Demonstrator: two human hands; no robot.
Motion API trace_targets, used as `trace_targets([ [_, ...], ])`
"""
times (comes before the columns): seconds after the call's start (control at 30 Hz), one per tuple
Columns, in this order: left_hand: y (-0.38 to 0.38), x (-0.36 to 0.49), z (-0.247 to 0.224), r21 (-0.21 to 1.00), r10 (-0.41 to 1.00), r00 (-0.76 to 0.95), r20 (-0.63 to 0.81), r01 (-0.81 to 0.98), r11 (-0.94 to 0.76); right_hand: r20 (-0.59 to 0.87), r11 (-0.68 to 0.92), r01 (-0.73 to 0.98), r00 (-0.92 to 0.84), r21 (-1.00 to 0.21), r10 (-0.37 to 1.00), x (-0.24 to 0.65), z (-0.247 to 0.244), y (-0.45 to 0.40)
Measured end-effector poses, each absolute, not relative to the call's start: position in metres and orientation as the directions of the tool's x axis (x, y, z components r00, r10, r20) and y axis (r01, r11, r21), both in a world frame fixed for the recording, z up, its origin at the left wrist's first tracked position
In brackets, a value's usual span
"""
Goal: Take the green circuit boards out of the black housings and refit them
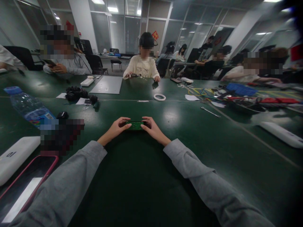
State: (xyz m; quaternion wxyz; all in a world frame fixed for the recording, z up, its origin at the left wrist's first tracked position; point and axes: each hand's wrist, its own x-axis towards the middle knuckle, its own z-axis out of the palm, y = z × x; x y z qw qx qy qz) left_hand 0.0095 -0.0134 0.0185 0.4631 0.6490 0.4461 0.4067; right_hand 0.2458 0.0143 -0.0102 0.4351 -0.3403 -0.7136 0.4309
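A small green circuit board (135,125) with a dark upper edge is held level between both hands, over the middle of the dark green table. My left hand (117,127) grips its left end, thumb on the near face and fingers behind. At the other end, my right hand (151,128) pinches it the same way. The fingers behind the board are partly hidden. Whether the board's lower edge touches the tabletop, I cannot tell.
At left are a plastic bottle (30,107), a white power bank (17,156) and a red-rimmed phone (30,186). A tape roll (159,95) and a wrench (210,112) lie beyond my hands. Tangled cables (236,97) cover the right. A person (142,64) sits opposite.
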Motion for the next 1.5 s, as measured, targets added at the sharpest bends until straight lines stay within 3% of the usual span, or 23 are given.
trace_targets([
  [0.17, -0.0137, 0.009, 0.0198, 0.96, 0.954, 0.28, 0.106, 0.22, -0.171, 0.285, 0.34, 0.078, -0.388, -0.937, 0.876, 0.2485, -0.0098, 0.0155],
  [1.5, -0.0123, 0.0009, 0.0154, 0.972, 0.944, 0.311, 0.105, 0.17, -0.164, 0.302, 0.399, 0.14, -0.449, -0.906, 0.841, 0.2495, -0.009, 0.0132],
])
